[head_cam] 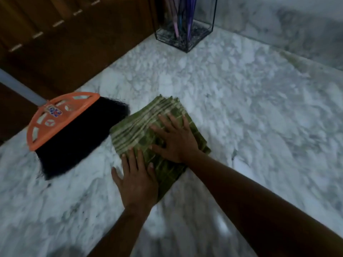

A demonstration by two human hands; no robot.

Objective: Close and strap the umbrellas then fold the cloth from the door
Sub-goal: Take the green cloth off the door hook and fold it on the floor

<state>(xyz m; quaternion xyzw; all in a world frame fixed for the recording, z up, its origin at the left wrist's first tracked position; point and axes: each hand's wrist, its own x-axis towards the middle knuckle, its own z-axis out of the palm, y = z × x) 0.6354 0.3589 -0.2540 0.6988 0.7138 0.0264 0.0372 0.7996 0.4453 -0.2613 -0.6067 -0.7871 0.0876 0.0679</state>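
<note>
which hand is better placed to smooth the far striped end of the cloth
Right, probably. The right hand lies flat on the middle of the cloth, fingers toward that end; the left hand sits at the near edge, partly on the floor.

Cloth point(133, 130): green, pale stripes and check lines. Folded into thick, roughly square multi-layer pad, layered edges fanned at far corner. Lies flat, well in front of glass stand point(200, 37), slightly to its left. Right hand point(178, 143) spread palm-down on middle of pad; left hand point(136, 180) flat on near-left corner, partly off edge.

Umbrellas point(190, 19): closed, slim, purple, pink and bluish. Standing inside stand, tips down, leaning slightly. Only lower parts in view; straps not visible.
</note>
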